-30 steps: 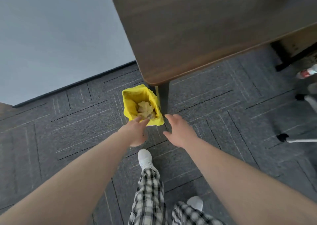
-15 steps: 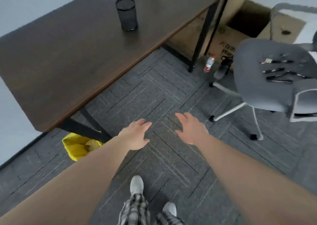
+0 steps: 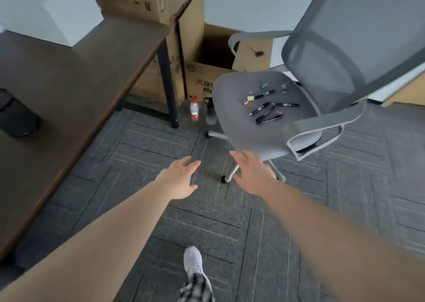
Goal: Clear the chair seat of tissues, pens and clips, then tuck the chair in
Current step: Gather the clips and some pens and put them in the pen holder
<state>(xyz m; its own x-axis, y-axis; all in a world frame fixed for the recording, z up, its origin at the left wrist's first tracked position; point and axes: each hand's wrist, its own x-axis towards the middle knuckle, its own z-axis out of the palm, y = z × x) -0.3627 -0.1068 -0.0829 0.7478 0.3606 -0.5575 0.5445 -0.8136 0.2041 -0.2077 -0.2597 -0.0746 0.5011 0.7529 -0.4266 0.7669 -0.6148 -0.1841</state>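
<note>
a: floor and furniture, largest first?

b: grey carpet floor (image 3: 184, 214) under me. dark wooden desk (image 3: 69, 83) on my left, its black leg (image 3: 169, 83) at the far end. grey mesh-back chair (image 3: 345, 48) ahead and to my right, standing apart from the desk, seat (image 3: 232, 117) facing me, near armrest (image 3: 322, 131) on the right side. cardboard boxes (image 3: 193, 37) behind the desk leg and the chair.

a: smaller stock?

b: black mesh cup (image 3: 16, 115) on the desk at the left edge, blurred. clear bottle (image 3: 194, 109) with red cap and label upright on the floor beside the desk leg. my white shoe (image 3: 193, 261) and checked trouser leg (image 3: 196, 288) at the bottom.

a: on the seat?

b: black pens (image 3: 268, 115) scattered across the middle, some crossing each other. coloured binder clips (image 3: 249, 98) lying among them, a few more near the backrest, too small to count surely.

a: hands?

b: left hand (image 3: 179, 179) empty, fingers spread, palm down over the carpet. right hand (image 3: 253, 175) empty too, fingers loose and apart, just short of the seat's front edge, not touching it.
</note>
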